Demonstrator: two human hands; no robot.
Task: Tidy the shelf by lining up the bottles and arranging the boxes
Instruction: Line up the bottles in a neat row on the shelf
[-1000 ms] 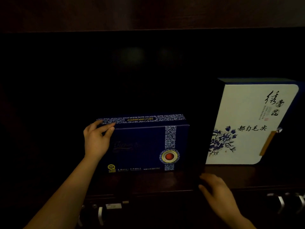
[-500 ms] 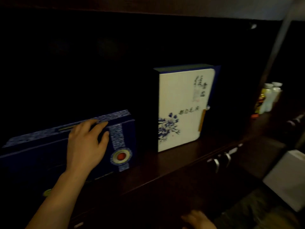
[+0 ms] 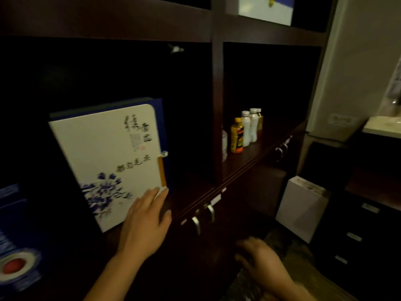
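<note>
A white box with blue flowers and black writing (image 3: 112, 157) stands upright on the dark wooden shelf (image 3: 195, 187). My left hand (image 3: 145, 224) lies flat against its lower right corner, fingers spread, gripping nothing. A dark blue box with a red medallion (image 3: 15, 246) sits at the far left edge, mostly cut off. In the compartment to the right stand several bottles: an orange one (image 3: 237, 139) and white ones (image 3: 249, 127). My right hand (image 3: 260, 259) hangs blurred and empty below the shelf edge.
A vertical divider (image 3: 217, 109) separates the two compartments. Metal cabinet handles (image 3: 202, 217) sit under the shelf edge. A white carton (image 3: 301, 209) stands on the floor at right. Another white box (image 3: 264, 8) sits on the upper shelf.
The view has swung right. My left hand left the dark blue box and now rests on the white flowered box. My right hand has risen slightly at the bottom.
</note>
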